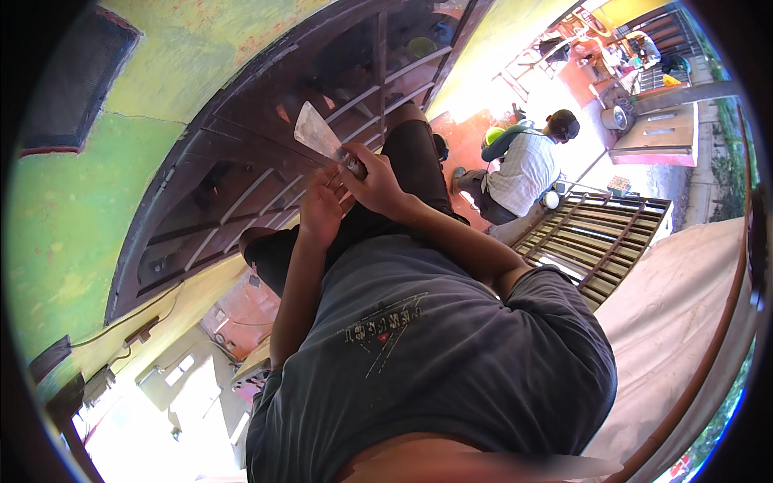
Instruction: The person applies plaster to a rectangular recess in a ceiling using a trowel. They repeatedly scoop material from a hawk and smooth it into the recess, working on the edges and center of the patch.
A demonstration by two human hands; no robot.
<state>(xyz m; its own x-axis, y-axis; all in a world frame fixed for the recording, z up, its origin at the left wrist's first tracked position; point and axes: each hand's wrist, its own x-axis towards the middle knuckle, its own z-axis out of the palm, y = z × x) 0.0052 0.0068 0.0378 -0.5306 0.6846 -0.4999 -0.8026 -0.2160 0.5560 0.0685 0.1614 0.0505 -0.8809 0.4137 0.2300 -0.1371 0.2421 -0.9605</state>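
A putty knife (316,132) with a wide, pale, smeared metal blade points up and to the left in front of my body. Its handle lies in my right hand (375,183), whose fingers are wrapped round it. Just left of that, my left hand (324,208) is raised with its palm turned up and inward. Its fingers are loosely bent and partly apart, close to the right hand and below the blade. Nothing shows in the left hand, though its fingertips are partly hidden. Behind the blade is a dark brown framed window (266,153) with glass panes and bars.
Green and yellow painted wall (72,217) surrounds the frame. To the right, another person (523,173) in a light shirt and dark cap sits low near a yellow-green round object (493,135). A slatted bamboo bench (600,237) stands nearer on the right, beside a pale sheet (676,314).
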